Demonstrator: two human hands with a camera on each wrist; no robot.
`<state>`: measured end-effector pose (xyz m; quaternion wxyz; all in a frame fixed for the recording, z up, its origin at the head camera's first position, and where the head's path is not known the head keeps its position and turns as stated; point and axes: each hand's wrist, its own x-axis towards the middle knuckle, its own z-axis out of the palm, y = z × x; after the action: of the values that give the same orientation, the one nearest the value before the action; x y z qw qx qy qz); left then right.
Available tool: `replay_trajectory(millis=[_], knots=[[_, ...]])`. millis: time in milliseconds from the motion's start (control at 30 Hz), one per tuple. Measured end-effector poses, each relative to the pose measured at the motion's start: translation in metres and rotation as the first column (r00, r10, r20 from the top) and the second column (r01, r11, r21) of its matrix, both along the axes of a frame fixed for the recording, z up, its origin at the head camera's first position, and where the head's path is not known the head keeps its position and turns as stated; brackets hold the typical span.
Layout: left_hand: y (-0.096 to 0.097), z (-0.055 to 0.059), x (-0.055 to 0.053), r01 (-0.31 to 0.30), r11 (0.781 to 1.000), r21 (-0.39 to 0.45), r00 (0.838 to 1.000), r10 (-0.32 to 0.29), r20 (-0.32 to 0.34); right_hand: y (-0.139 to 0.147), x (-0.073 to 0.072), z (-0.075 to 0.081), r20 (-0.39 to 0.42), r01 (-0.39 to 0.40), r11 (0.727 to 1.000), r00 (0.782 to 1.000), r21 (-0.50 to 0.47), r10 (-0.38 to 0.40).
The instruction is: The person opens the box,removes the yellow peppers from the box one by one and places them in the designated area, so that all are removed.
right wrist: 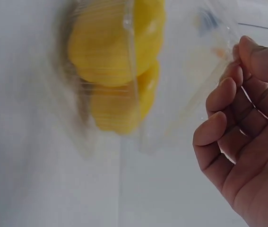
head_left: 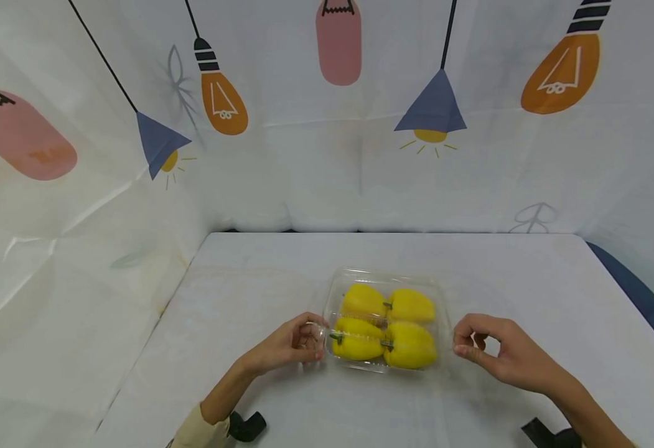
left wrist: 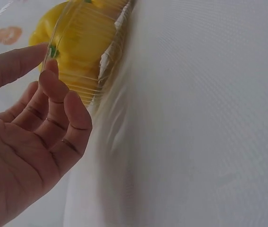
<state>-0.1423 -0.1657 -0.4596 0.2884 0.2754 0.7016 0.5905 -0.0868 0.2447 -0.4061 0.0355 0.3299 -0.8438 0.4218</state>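
Observation:
A clear plastic clamshell box (head_left: pixel 383 274) sits on the white table with several yellow bell peppers (head_left: pixel 411 345) inside, their green stems showing. At its left side, my left hand (head_left: pixel 293 342) pinches the box's rim between thumb and forefinger, the other fingers loosely bent. On the opposite side, my right hand (head_left: pixel 514 358) pinches the edge of the clear lid (right wrist: pixel 190 71) with thumb and fingertips. In the right wrist view the lid slants away from the peppers, parted from the base on that side.
The white tabletop (head_left: pixel 248 267) spreads around the box. White sheeting (head_left: pixel 304 168) printed with lamps and bulbs hangs behind and at the left. Dark blue material (head_left: pixel 635 292) shows past the table's right edge. Black straps (head_left: pixel 248 426) are at both wrists.

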Motion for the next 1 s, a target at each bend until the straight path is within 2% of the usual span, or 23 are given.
replay_trajectory(millis=[200,400,567,800,1000], knots=[[0.000,-0.001,0.002,-0.010,1.000,-0.029,0.999,0.009,-0.039,0.001,-0.006,0.011,-0.134,-0.014,0.998,0.991,-0.058,0.006],[-0.001,0.003,0.004,-0.030,0.996,-0.087,0.996,0.023,-0.087,0.000,-0.017,0.024,-0.212,0.072,0.996,0.974,-0.058,-0.083],[-0.003,0.004,0.003,-0.033,0.992,-0.123,0.992,0.017,-0.122,-0.002,-0.028,0.034,-0.218,0.161,0.985,0.961,-0.066,-0.172],[-0.002,0.004,0.000,-0.022,0.992,-0.127,0.988,0.002,-0.154,-0.006,-0.043,0.040,-0.223,0.288,0.953,0.927,-0.094,-0.302],[-0.001,0.007,0.001,-0.011,0.994,-0.112,0.991,-0.004,-0.135,-0.006,-0.055,0.037,-0.196,0.308,0.941,0.923,-0.143,-0.332]])
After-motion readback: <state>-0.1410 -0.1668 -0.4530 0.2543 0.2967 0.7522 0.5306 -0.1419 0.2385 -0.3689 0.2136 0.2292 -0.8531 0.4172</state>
